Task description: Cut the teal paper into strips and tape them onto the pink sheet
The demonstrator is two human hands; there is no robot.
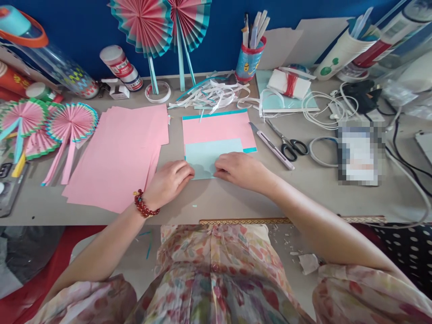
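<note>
A pink paper sheet (216, 126) with teal strips along its edges lies on the table in front of me. Over its near part is a light blue paper (209, 150); whether it is a folded flap or a separate piece I cannot tell. My left hand (172, 177), with a red bead bracelet at the wrist, has its fingers closed at the near left corner of the light blue paper. On the near right part of that paper, the curled fingers of my right hand (239, 168) press together. A utility knife (275, 148) and black-handled scissors (290, 146) lie to the right.
Left lies a stack of pink sheets (114, 157), beyond it several small paper fans (72, 121). At the back are paper strips (216, 92), a tape roll (158, 92), large fans (141, 27) and a pen cup (250, 58). White cables (330, 105) lie right.
</note>
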